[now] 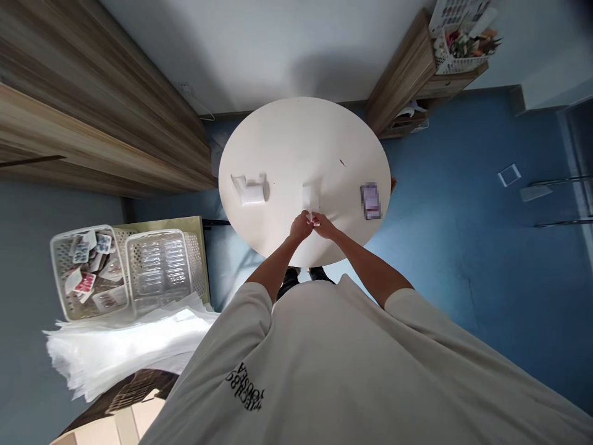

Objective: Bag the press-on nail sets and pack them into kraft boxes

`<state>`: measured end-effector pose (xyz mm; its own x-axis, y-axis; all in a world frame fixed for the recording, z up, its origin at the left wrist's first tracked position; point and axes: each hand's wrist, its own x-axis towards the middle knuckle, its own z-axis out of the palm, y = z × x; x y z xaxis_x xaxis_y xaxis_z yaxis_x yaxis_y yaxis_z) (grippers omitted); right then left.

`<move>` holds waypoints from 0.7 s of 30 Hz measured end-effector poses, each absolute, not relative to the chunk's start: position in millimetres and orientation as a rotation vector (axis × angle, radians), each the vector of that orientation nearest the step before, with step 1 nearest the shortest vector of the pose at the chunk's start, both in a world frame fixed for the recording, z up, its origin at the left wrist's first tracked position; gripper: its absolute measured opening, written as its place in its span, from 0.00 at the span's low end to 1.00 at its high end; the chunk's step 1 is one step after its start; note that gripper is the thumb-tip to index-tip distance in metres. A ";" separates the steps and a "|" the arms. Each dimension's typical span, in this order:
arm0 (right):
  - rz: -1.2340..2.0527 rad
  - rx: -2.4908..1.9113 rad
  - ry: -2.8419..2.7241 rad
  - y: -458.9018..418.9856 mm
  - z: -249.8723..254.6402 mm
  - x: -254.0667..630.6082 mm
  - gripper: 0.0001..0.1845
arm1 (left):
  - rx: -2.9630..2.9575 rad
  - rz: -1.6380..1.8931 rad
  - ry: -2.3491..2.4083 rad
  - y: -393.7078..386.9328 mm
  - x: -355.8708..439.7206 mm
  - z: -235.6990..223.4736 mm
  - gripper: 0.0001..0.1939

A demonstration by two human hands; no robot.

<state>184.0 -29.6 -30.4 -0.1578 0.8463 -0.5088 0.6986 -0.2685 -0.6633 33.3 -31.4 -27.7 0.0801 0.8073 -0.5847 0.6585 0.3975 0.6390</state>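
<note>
Two hands (302, 227) (325, 227) pinch one white piece (310, 199); smooth, angular.

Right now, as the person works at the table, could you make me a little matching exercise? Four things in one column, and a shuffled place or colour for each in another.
Things
1. Phone
2. Clear plastic containers
3. Right hand
4. Floor

Places and colours
A. Close beside the left hand, fingers at a white piece
B. Blue
C. Lying on the pale table, toward its right side
D. Inside a white basket, off to the left

Right pairs: 1-C, 2-D, 3-A, 4-B
</note>
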 end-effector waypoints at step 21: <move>1.053 -1.810 -2.494 -38.0 -23.4 201.2 0.42 | 1.688 0.107 1.627 -49.9 18.8 -27.5 0.34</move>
